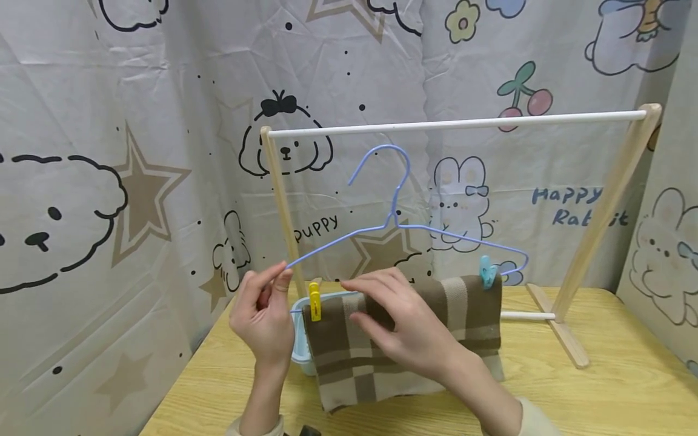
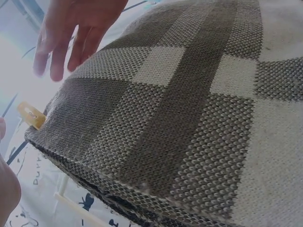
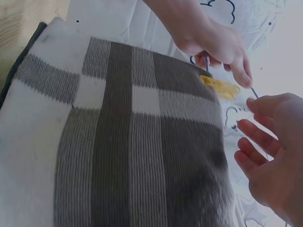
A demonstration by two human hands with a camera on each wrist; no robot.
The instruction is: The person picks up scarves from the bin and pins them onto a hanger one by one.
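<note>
My left hand [image 1: 264, 315] pinches the left end of a blue wire hanger [image 1: 349, 235] between thumb and fingers. A folded brown-and-beige checked knit cloth [image 1: 360, 369] hangs over the hanger's lower bar. A yellow clothespin [image 1: 315, 301] clips its left top corner and a light-blue clothespin [image 1: 488, 272] its right one. My right hand [image 1: 406, 321] is in front of the cloth's upper part with fingers spread and nothing in them. In the right wrist view, a gap shows between its thumb and fingers, and the yellow clothespin [image 3: 221, 87] is close by.
Behind the hanger stands a wooden rack with a white top rod [image 1: 458, 125], its foot [image 1: 561, 339] on the wooden table [image 1: 616, 387]. Part of a light-blue plastic basket [image 1: 302, 351] shows behind the cloth. Printed curtains [image 1: 163, 242] surround the table.
</note>
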